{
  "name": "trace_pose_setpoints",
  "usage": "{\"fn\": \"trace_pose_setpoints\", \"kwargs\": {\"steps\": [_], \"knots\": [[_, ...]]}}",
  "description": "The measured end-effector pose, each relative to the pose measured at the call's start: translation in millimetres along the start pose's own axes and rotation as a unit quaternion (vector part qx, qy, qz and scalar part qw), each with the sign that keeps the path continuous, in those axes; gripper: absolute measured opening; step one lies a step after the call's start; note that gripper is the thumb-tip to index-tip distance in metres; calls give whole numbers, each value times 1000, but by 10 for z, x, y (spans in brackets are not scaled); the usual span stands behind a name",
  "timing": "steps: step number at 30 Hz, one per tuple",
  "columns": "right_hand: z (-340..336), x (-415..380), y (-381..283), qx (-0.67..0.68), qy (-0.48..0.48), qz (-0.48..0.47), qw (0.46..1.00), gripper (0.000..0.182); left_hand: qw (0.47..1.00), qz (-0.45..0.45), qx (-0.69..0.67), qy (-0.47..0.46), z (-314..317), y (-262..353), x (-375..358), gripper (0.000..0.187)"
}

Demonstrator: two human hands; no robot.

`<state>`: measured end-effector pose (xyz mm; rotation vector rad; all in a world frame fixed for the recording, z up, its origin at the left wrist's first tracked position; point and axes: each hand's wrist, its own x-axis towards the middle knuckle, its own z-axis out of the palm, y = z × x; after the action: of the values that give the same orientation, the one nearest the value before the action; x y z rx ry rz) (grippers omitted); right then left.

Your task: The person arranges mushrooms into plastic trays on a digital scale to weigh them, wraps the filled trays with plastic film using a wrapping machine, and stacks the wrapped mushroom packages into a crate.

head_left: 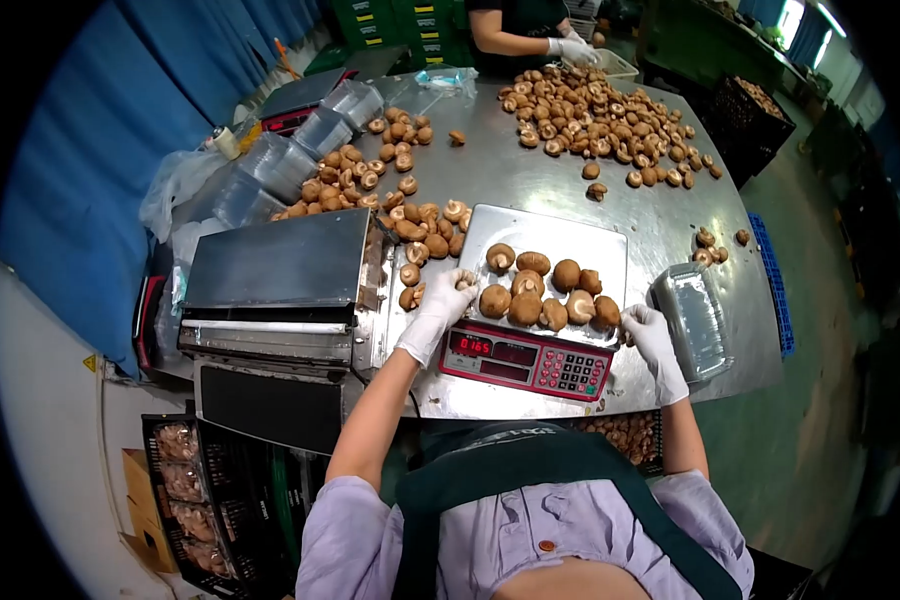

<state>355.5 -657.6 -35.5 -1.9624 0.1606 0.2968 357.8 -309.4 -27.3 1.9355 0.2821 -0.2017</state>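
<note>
Several brown mushrooms (528,285) lie on the metal pan (597,243) of a red digital scale (525,362), whose display glows red. My left hand (440,305), in a white glove, is at the pan's left edge with its fingers bent together; whether anything is between them is too small to tell. At the pan's lower right corner is my gloved right hand (650,335), fingers curled in, close to a mushroom; what they hold, if anything, is hidden. A stack of clear plastic trays (697,320) stands just right of my right hand.
A wrapping machine (275,270) stands left of the scale. Loose mushrooms (345,180) and clear trays (275,165) lie behind it. A large mushroom pile (600,115) covers the far side, where a co-worker (515,35) in white gloves stands. Crates (195,500) are at lower left.
</note>
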Motion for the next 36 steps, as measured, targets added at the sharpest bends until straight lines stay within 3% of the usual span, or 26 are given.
{"fn": "trace_pose_setpoints", "kwargs": {"steps": [3, 8, 10, 15, 20, 22, 24, 27, 31, 33, 36], "knots": [[153, -168, -100, 13, -5, -1, 1000, 15, 993, 35, 110, 26, -193, -35, -132, 17], [530, -369, -536, 89, -24, -12, 996, 13, 993, 32, 89, 67, -687, -234, -365, 23], [725, -420, -742, 77, -32, -27, 996, 13, 991, -11, 119, 68, -983, -248, -471, 22], [1420, -385, -1178, 73, -66, -48, 994, 12, 992, -11, 80, 99, -1822, -366, -750, 20], [2323, -261, -1687, 11, -83, -86, 993, 18, 981, -38, 127, 140, -2778, -583, -852, 22], [2677, -254, -1949, -18, -89, -119, 989, 19, 971, -7, 169, 167, -3145, -730, -788, 18], [3031, -122, -2094, -115, -61, -188, 973, 22, 981, -41, 104, 161, -3473, -762, -765, 15], [3441, -136, -2400, -95, -97, -134, 982, 23, 954, -42, 230, 189, -3926, -979, -551, 16], [3920, 106, -2340, -212, -42, -178, 960, 25, 940, -105, 271, 177, -4258, -1063, -379, 19], [4049, 93, -2296, -192, -66, -139, 969, 27, 949, -132, 257, 124, -4366, -1113, -297, 21], [4091, 74, -2295, -197, -88, -100, 971, 30, 941, -83, 312, 102, -4458, -1108, -278, 22]]}}
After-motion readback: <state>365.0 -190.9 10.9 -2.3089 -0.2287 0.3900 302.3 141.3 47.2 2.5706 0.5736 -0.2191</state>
